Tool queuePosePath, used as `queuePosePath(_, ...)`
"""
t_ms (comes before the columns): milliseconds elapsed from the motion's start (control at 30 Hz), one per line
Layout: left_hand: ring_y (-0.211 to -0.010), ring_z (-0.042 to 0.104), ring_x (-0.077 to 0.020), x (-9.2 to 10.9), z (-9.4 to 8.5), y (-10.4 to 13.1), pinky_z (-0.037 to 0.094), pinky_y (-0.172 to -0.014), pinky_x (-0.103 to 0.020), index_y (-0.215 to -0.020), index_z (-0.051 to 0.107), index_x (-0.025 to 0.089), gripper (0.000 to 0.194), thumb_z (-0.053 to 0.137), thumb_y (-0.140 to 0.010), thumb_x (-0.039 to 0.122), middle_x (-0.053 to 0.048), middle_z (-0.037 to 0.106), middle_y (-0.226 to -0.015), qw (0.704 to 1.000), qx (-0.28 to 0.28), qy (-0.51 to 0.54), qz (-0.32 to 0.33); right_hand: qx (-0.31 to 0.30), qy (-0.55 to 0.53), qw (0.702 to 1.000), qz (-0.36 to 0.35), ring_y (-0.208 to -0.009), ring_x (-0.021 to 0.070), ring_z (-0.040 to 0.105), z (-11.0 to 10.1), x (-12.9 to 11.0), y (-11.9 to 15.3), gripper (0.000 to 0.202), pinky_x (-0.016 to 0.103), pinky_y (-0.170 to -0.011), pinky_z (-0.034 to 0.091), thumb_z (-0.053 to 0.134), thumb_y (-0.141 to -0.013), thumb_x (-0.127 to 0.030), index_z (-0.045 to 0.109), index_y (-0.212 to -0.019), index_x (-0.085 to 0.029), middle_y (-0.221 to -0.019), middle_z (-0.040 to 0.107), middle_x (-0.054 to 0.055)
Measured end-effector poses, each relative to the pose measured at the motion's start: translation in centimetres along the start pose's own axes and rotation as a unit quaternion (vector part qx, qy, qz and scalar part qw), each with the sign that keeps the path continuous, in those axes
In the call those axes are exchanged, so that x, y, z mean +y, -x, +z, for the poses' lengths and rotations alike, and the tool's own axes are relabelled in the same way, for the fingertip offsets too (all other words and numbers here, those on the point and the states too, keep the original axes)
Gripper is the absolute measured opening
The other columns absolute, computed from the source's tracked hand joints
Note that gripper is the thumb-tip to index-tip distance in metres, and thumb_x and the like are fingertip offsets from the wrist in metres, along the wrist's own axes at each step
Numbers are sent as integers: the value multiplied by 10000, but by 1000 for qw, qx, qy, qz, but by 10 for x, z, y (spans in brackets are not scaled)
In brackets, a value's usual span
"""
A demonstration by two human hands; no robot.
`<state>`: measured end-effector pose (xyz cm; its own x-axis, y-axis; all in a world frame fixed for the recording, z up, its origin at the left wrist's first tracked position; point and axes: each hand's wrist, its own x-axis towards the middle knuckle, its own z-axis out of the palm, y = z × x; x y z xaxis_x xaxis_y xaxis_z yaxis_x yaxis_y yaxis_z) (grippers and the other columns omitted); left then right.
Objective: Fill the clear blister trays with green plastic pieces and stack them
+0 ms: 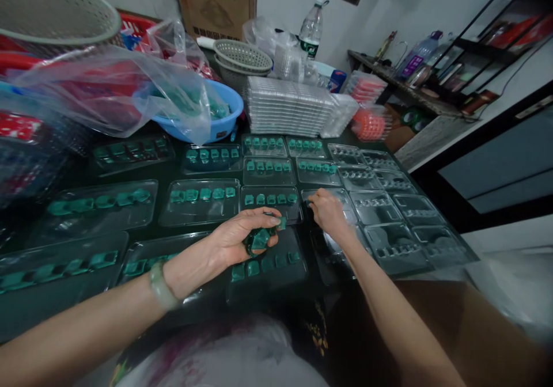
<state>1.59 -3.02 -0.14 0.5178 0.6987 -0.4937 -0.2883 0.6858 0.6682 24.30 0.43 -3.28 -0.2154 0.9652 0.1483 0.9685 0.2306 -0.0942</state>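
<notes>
Several green translucent pieces [260, 239] are gathered in my left hand [242, 234], its fingers curled around them above the middle trays. One piece pokes out by the thumb and fingertips. My right hand [326, 211] pinches at the left end of a clear plastic tray [345, 197], with a bit of green at its fingertips. Below my left hand, another clear tray [276, 283] carries a row of green pieces. Just behind, a filled tray [271, 205] holds a similar row. Trays to the right, such as one clear tray [375, 207], show no green pieces.
A blue basin [224, 113] with green pieces and a plastic bag [108, 87] stands at the back left. Stacked clear trays [289, 105] sit behind the rows, near orange packs [371, 123] and a water bottle [311, 27]. A cardboard box [216, 10] is against the wall.
</notes>
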Motion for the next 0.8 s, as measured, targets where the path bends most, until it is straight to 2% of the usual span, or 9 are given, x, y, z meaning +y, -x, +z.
queuePosePath(100,-512,544,-97,-1,2,0,390,-442,-196,-851,569,184,250,680,-627,174,18,535,-649,1000,-16,12,0,54,-39,997,26,-833,209,506,-13,-13,12,280,296,-695,379,428,-799,-151,570,-1040,-162,-876,563,107)
queuePosePath(167,-513,551,-99,-1,4,1,404,-455,-201,-848,568,189,246,680,-630,168,24,534,-623,1000,-20,13,-3,84,-144,986,19,-779,188,517,-25,-27,23,348,301,-688,393,433,-812,-193,486,-1155,-172,-918,566,99)
queuePosePath(200,-509,554,-100,-1,6,2,407,-454,-200,-841,569,190,242,682,-628,166,25,537,-613,1000,-21,14,-6,79,-215,973,2,-745,172,523,-31,-34,28,359,294,-675,402,443,-814,-218,468,-1171,-190,-930,569,85)
queuePosePath(267,-518,565,-99,-1,9,4,426,-474,-202,-825,576,188,240,690,-617,152,24,557,-623,1000,-12,25,-7,40,-349,936,-40,-710,150,531,-39,-50,40,309,277,-650,418,461,-812,-248,507,-1117,-229,-910,583,50)
queuePosePath(333,-533,574,-99,-3,10,5,437,-489,-200,-807,584,179,233,696,-606,141,20,574,-639,999,-4,35,-3,20,-435,899,-49,-730,151,540,-40,-63,50,222,275,-654,426,464,-812,-250,573,-1005,-242,-865,594,34)
queuePosePath(400,-524,574,-104,-5,9,6,426,-463,-192,-776,589,163,203,694,-603,144,12,575,-623,999,-4,33,1,17,-493,870,-21,-731,152,544,-37,-73,56,194,279,-654,432,455,-817,-244,599,-946,-239,-819,592,33)
queuePosePath(500,-506,569,-110,-7,5,9,418,-443,-192,-704,582,139,158,695,-593,147,0,577,-605,999,9,34,14,-25,-561,827,22,-671,139,537,-29,-84,56,240,260,-581,437,508,-790,-264,570,-1021,-248,-814,585,29)
queuePosePath(667,-462,542,-99,-3,-6,16,387,-391,-173,-690,583,129,184,703,-601,237,-2,564,-562,996,65,61,22,-52,-603,793,70,-552,109,495,-20,-105,44,197,210,-444,386,581,-733,-315,579,-903,-216,-680,555,0)
queuePosePath(800,-425,525,-100,-1,-28,22,283,-303,-153,-732,596,128,288,663,-630,389,-27,576,-592,987,114,110,-13,-141,-623,763,100,-438,78,448,-19,-113,39,249,173,-348,311,562,-730,-424,542,-813,-190,-580,508,-31)
